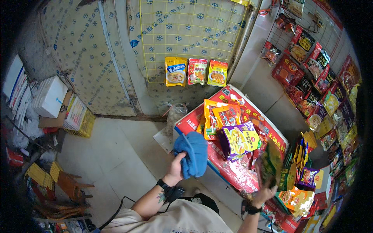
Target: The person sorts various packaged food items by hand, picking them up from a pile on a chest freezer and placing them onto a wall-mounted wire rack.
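My left hand (174,169) grips a folded blue cloth (191,155), held in front of me beside the left edge of a red-topped box (191,123). In my right hand (264,194) is a dark green food packet (269,164), blurred, over the right part of that box. Between the hands, a purple and yellow food packet (240,138) lies on top of other packets. Behind it, orange seasoning packets (214,116) overlap each other. The red surface bears printed writing and glossy reflections.
Three pouches (198,71) hang from a yellow wire grid (189,38) ahead. More packets (309,74) cover a rack at right; an orange packet (297,201) lies near my right wrist. At left are a yellow crate (80,128), white foam boxes (51,96) and a wooden stool (68,182).
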A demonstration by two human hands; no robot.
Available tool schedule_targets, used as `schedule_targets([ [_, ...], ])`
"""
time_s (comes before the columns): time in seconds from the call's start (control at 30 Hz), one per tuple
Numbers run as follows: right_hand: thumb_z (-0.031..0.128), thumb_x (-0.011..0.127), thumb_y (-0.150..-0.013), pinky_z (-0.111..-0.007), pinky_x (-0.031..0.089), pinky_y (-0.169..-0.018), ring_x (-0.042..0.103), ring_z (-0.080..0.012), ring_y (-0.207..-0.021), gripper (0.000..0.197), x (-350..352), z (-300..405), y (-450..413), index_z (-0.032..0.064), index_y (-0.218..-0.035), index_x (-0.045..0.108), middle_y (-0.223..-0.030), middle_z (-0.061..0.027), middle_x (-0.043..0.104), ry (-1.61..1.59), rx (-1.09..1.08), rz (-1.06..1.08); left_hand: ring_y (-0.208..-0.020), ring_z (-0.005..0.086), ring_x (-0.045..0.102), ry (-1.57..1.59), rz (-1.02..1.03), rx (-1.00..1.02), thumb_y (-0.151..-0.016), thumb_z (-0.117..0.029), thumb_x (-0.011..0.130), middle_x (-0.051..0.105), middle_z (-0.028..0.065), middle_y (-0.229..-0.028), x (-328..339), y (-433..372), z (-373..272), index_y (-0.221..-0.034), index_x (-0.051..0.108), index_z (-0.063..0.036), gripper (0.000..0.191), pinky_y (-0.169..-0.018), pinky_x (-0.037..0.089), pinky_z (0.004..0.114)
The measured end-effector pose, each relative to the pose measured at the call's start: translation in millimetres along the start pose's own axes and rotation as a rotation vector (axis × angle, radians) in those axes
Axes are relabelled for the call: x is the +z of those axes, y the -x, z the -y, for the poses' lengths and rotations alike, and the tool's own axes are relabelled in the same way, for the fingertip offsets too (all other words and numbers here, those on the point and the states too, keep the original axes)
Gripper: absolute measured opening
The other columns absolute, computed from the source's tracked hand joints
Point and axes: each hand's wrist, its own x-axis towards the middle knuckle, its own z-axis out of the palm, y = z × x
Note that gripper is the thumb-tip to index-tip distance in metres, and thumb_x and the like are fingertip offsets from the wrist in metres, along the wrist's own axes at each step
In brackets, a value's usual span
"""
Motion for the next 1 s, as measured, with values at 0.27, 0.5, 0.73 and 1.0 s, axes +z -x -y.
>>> schedule_targets([
  [0.27,-0.007,0.054,-0.065,-0.039,0.047,-0.084,0.059,-0.0363,-0.093,0.039,193.2,119.8,53.3,-0.0011,-0.103,0.061,-0.100,-0.0198,0.061,-0.174,-0.521,0.653,-0.104,0.0174,0.053,-0.666,-0.034,0.483,-0.091,-0.017,0.054,0.057,0.0083,-0.115,30.5,-22.1,9.6,-0.121,0.050,-0.0003,0.035,-0.092,0.040,0.030],
  [0.5,0.015,0.059,-0.091,-0.023,0.044,-0.063,0.052,-0.0050,-0.073,0.016,274.8,83.0,16.3,-0.0003,-0.094,0.062,-0.085,0.0026,0.062,-0.597,0.341,0.839,-0.115,0.0257,0.050,-0.074,-0.239,0.393,-0.091,-0.026,0.050,0.051,0.0120,-0.127,-35.3,-21.8,-82.0,-0.130,0.043,-0.0010,0.047,-0.102,0.036,0.042],
  [0.73,0.017,0.061,-0.089,-0.023,0.048,-0.064,0.060,-0.0080,-0.070,0.019,372.0,111.8,17.2,-0.0007,-0.094,0.065,-0.085,-0.0025,0.066,-0.715,0.789,1.395,-0.103,0.0225,0.059,-0.324,-0.192,0.220,-0.090,-0.029,0.046,0.059,0.0145,-0.116,-71.1,-75.4,-203.4,-0.124,0.049,0.0000,0.045,-0.091,0.047,0.035],
  [1.0,0.014,0.057,-0.091,-0.025,0.050,-0.065,0.062,-0.0110,-0.074,0.018,478.8,126.6,47.7,-0.0025,-0.096,0.064,-0.090,-0.0063,0.067,-0.771,0.851,1.322,-0.104,0.0230,0.059,-0.172,-0.199,0.098,-0.094,-0.029,0.041,0.058,0.0137,-0.118,-99.3,-103.2,-240.0,-0.124,0.049,0.0011,0.043,-0.094,0.045,0.035],
])
